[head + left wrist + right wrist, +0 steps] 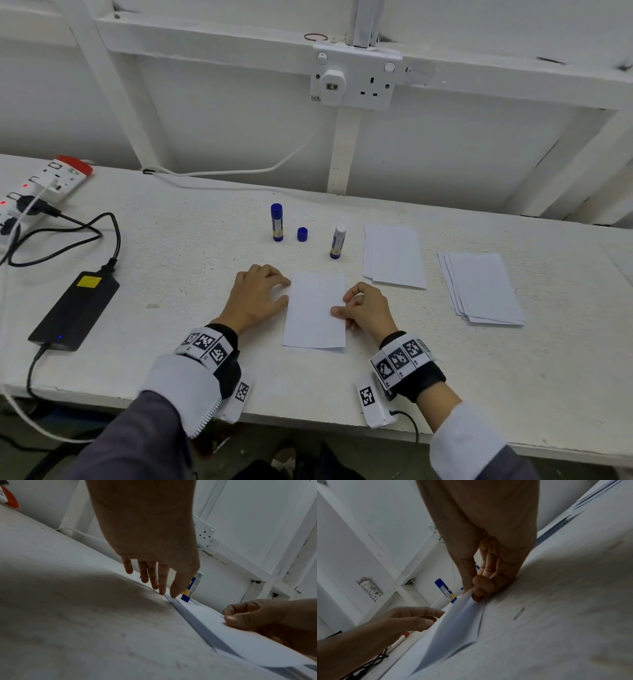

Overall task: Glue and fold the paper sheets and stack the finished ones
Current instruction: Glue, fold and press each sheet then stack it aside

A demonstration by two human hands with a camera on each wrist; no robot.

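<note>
- Folded sheet (314, 310) lies flat on the white table (171, 274), near its front edge, fold at the left.
- Left hand (255, 294): fingers extended, tips pressing the sheet's left edge; nothing gripped.
- Right hand (366, 308): thumb and curled fingers pinch the sheet's right edge, the top layer slightly lifted.
- Uncapped glue stick (337, 242) stands just behind the sheet; loose blue cap (302, 234) and capped glue stick (276, 222) behind, to its left.
- Two paper stacks lie right of the sheet: nearer stack (394, 257), fanned farther stack (483, 287).
</note>
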